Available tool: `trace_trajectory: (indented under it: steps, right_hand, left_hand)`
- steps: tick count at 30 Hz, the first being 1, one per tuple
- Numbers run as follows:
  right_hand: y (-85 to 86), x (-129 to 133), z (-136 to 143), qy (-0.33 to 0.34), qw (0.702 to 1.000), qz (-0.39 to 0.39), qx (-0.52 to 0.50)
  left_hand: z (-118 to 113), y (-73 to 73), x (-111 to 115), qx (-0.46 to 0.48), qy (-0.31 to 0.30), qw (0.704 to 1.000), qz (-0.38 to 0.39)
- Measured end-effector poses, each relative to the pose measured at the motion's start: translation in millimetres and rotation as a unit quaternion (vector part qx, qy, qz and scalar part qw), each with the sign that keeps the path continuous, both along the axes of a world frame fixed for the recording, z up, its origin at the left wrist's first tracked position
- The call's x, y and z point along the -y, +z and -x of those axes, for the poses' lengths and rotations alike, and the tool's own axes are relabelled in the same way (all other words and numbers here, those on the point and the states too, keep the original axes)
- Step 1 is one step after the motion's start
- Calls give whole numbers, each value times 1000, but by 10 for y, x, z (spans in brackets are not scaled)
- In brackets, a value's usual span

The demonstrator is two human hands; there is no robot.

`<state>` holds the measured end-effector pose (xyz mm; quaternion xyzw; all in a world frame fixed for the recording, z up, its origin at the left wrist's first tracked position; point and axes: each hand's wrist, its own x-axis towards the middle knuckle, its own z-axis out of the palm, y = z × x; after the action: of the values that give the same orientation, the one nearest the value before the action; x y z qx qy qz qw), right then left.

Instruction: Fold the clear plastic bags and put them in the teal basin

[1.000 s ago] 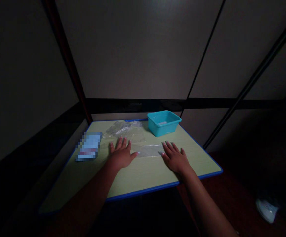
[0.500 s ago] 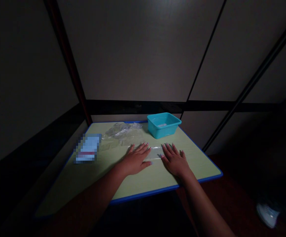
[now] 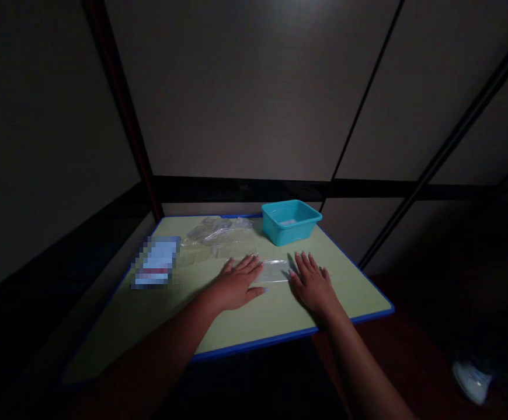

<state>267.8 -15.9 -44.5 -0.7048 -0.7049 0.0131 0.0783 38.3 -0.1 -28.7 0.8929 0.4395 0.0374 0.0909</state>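
A: How do the hands lie?
B: Both are palm down over the desk (image 3: 263, 319), fingers spread, clamped on nothing. They are apart, with a flat strip of clear plastic (image 3: 275, 270) between them.
A: Touching it?
B: The left hand (image 3: 239, 286) covers one end; how far the strip runs beneath it is hidden. The right hand (image 3: 313, 286) is at the other end, but I can't tell whether its thumb presses the plastic or just the desk beside it.
A: How would you flatten it well?
B: I'd pin the end under the right fingertips, then stroke the left palm away from the right hand, lightly and evenly. Film this thin probably puckers if pushed inward.
A: Anything to mind?
B: Crumpled plastic (image 3: 216, 234) lies beyond the left hand, so I'd stop short of dragging it. Whether it joins the strip, I can't tell. The tub (image 3: 289, 234) stands beyond the right hand, apart from its fingers, and a blurred packet (image 3: 156, 262) lies left of the left hand.
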Motion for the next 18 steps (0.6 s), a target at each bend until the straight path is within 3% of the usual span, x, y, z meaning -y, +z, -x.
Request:
trace_trajectory:
  steps: [5, 11, 18]
  right_hand:
    - [4, -2, -11, -25, 999, -32, -26]
    - [0, 2, -17, 6, 999, -30, -27]
    - [17, 1, 0, 33, 999, 10, -4]
  left_hand:
    - [23, 73, -18, 13, 26, 999, -43]
    - [63, 40, -35, -6, 63, 998, -16]
    - [144, 22, -114, -28, 253, 966, -47]
